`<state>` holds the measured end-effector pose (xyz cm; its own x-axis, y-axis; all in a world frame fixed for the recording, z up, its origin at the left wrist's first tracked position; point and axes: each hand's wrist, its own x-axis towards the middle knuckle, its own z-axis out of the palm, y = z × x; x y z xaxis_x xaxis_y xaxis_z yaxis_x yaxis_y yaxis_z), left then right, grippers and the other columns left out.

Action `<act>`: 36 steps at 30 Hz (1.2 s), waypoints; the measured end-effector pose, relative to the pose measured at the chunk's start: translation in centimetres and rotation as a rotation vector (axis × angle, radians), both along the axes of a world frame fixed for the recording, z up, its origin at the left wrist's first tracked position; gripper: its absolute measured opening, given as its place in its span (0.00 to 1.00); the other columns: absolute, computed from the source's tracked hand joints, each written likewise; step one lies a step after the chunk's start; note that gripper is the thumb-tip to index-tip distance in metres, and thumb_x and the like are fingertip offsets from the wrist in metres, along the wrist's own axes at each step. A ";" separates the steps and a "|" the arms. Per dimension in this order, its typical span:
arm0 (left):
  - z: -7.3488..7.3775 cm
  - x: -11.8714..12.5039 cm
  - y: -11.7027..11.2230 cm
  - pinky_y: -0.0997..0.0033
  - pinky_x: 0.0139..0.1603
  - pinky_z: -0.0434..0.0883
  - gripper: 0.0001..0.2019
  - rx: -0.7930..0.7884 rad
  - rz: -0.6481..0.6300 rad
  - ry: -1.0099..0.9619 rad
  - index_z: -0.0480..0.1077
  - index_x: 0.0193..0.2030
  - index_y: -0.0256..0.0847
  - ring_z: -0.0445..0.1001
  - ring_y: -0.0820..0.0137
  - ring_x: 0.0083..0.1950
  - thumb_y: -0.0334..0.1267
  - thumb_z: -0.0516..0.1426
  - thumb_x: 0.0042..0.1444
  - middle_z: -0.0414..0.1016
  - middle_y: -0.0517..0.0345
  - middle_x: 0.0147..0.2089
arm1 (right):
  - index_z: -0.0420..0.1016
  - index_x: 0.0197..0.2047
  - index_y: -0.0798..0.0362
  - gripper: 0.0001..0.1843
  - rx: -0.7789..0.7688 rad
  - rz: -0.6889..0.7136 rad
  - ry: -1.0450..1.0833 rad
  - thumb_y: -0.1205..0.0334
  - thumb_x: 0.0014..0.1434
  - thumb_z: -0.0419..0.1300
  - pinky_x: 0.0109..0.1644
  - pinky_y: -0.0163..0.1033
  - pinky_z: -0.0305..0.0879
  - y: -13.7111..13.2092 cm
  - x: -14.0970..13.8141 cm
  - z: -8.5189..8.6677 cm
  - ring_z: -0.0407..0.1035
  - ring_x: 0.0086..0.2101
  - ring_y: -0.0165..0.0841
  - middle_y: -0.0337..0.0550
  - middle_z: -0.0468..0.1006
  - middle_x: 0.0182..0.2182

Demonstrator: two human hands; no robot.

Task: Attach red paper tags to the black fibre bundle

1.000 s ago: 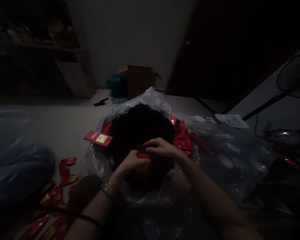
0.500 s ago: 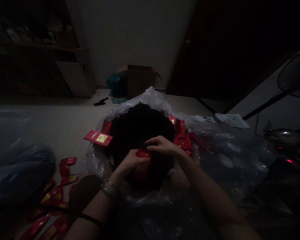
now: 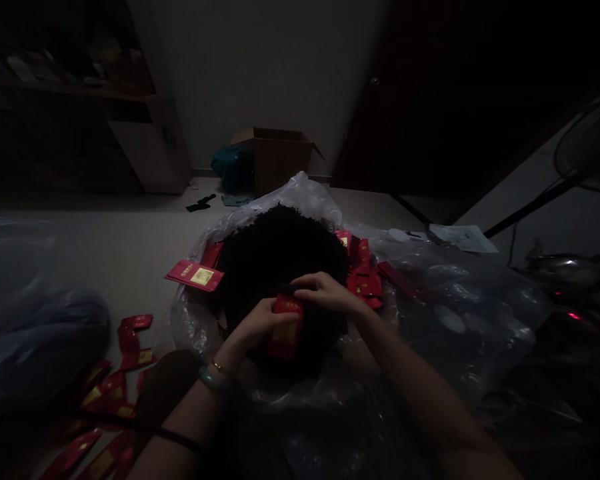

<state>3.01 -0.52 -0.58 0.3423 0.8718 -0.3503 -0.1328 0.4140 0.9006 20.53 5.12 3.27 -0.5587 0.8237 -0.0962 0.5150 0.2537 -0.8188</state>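
My left hand (image 3: pixel 257 327) grips a small red packet with a gold label (image 3: pixel 286 328) by its left side. At the packet's top edge my right hand (image 3: pixel 325 291) pinches a thin dark thing, too dim to make out. Both hands hover over a heap of dark loose material (image 3: pixel 280 260) piled on a clear plastic sheet (image 3: pixel 310 197). A bangle and a dark band sit on my left forearm.
More red packets lie on the floor at the lower left (image 3: pixel 115 390), one at the heap's left (image 3: pixel 195 275) and a cluster at its right (image 3: pixel 363 277). An open cardboard box (image 3: pixel 275 157) stands by the far wall. A fan stand (image 3: pixel 540 207) and papers (image 3: pixel 463 238) are at the right.
The red packet has tilted more upright in my left hand, showing its gold label. My right hand stays at its top edge. The view shifted slightly.
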 end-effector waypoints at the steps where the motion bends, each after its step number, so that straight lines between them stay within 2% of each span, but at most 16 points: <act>1: 0.0 -0.1 0.0 0.72 0.33 0.70 0.20 -0.008 -0.024 -0.004 0.74 0.35 0.32 0.74 0.69 0.29 0.38 0.69 0.33 0.77 0.55 0.30 | 0.77 0.46 0.57 0.18 -0.003 -0.015 -0.001 0.60 0.52 0.60 0.41 0.40 0.68 0.0 0.1 0.0 0.73 0.39 0.39 0.46 0.80 0.41; 4: -0.1 -0.4 -0.2 0.72 0.33 0.70 0.19 -0.010 -0.132 -0.009 0.74 0.34 0.32 0.74 0.70 0.29 0.33 0.69 0.32 0.77 0.55 0.30 | 0.78 0.45 0.56 0.17 -0.017 -0.054 0.008 0.60 0.52 0.60 0.40 0.39 0.68 0.2 0.5 0.1 0.73 0.37 0.37 0.45 0.80 0.40; 10: 0.0 -0.7 -0.4 0.74 0.25 0.70 0.17 -0.044 -0.358 0.108 0.73 0.33 0.34 0.75 0.70 0.25 0.30 0.67 0.32 0.77 0.57 0.26 | 0.77 0.46 0.56 0.18 -0.032 -0.119 0.021 0.60 0.52 0.60 0.40 0.38 0.68 0.8 1.5 0.5 0.73 0.36 0.36 0.44 0.80 0.39; 15: -0.5 -1.0 -0.3 0.72 0.25 0.69 0.14 -0.032 -0.448 0.198 0.72 0.30 0.35 0.74 0.69 0.23 0.29 0.66 0.33 0.73 0.61 0.20 | 0.76 0.47 0.57 0.19 -0.020 -0.164 0.036 0.59 0.53 0.59 0.43 0.40 0.68 1.2 2.2 1.1 0.72 0.39 0.37 0.45 0.79 0.41; 17: -0.7 -1.2 -0.2 0.71 0.30 0.71 0.14 0.043 -0.437 0.208 0.73 0.31 0.35 0.75 0.67 0.27 0.29 0.66 0.34 0.76 0.60 0.23 | 0.76 0.47 0.57 0.18 -0.013 -0.170 0.038 0.59 0.53 0.59 0.43 0.40 0.68 1.2 2.5 1.3 0.72 0.39 0.37 0.45 0.80 0.41; 20: -0.5 -1.7 0.2 0.68 0.44 0.70 0.20 0.153 -0.403 0.133 0.75 0.38 0.36 0.76 0.63 0.40 0.27 0.67 0.32 0.80 0.56 0.36 | 0.77 0.47 0.56 0.18 0.002 -0.173 0.037 0.59 0.53 0.60 0.44 0.41 0.68 1.2 2.6 1.5 0.72 0.41 0.38 0.45 0.79 0.42; 22: -0.2 -1.9 0.5 0.67 0.50 0.68 0.24 0.172 -0.330 0.079 0.75 0.43 0.36 0.75 0.62 0.45 0.30 0.68 0.33 0.79 0.53 0.42 | 0.77 0.47 0.56 0.18 0.014 -0.170 0.027 0.60 0.53 0.60 0.45 0.42 0.67 1.2 2.5 1.4 0.72 0.42 0.39 0.46 0.79 0.43; 24: 0.0 -1.9 0.7 0.67 0.48 0.69 0.23 0.179 -0.177 0.075 0.74 0.45 0.37 0.75 0.63 0.46 0.35 0.67 0.39 0.79 0.52 0.45 | 0.77 0.46 0.56 0.18 0.027 -0.168 0.013 0.60 0.53 0.60 0.47 0.42 0.67 1.1 2.2 1.1 0.72 0.42 0.40 0.46 0.79 0.43; 27: 0.1 -1.4 0.8 0.69 0.42 0.71 0.20 0.172 0.003 0.096 0.75 0.43 0.36 0.76 0.63 0.42 0.41 0.65 0.43 0.80 0.52 0.42 | 0.78 0.45 0.54 0.16 0.041 -0.144 0.010 0.61 0.52 0.60 0.47 0.43 0.67 0.9 1.5 0.4 0.72 0.42 0.40 0.45 0.80 0.43; 31: -0.2 -0.8 0.7 0.71 0.36 0.70 0.18 0.133 0.048 0.107 0.76 0.38 0.34 0.76 0.65 0.35 0.42 0.66 0.41 0.80 0.53 0.34 | 0.77 0.46 0.54 0.17 -0.008 -0.104 0.052 0.60 0.53 0.60 0.46 0.42 0.68 0.6 0.8 -0.1 0.72 0.42 0.39 0.44 0.80 0.42; 36: -0.2 -0.9 0.7 0.72 0.35 0.70 0.19 0.114 0.072 0.082 0.75 0.37 0.33 0.76 0.66 0.34 0.42 0.66 0.40 0.80 0.52 0.35 | 0.70 0.54 0.55 0.24 -0.113 -0.158 0.091 0.55 0.55 0.59 0.40 0.40 0.70 1.0 2.1 -0.4 0.73 0.39 0.36 0.47 0.77 0.46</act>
